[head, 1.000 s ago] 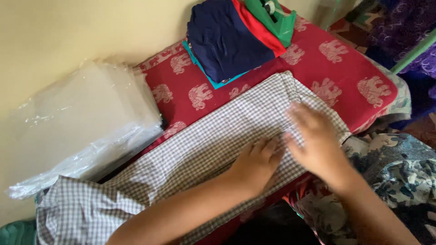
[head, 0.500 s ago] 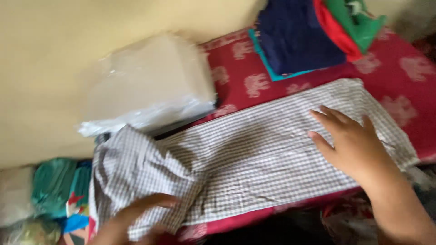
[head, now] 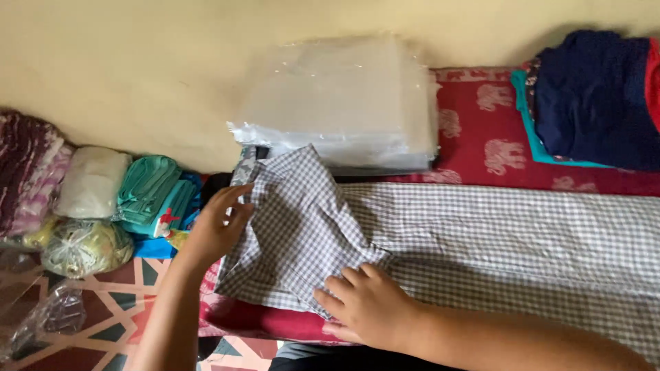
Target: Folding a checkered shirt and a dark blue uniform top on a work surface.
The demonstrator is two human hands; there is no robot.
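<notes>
A long grey-and-white checked garment (head: 481, 233) lies stretched across a red cushion with white elephant prints (head: 481, 130). Its left end (head: 295, 227) is bunched and partly turned over. My left hand (head: 216, 227) grips the left edge of that bunched end, fingers curled on the cloth. My right hand (head: 368, 306) presses flat on the lower edge of the garment near the fold, fingers spread on the fabric.
A stack of clear plastic bags (head: 344, 103) lies against the cream wall behind the garment. Folded navy, teal and red clothes (head: 591, 96) are piled at the far right. Bagged teal, white and patterned fabrics (head: 89, 199) sit on the floor at left.
The view has swung left along the garment. My left hand moved from the middle to the left end and took hold of it. My right hand followed from the right end to the fold.
</notes>
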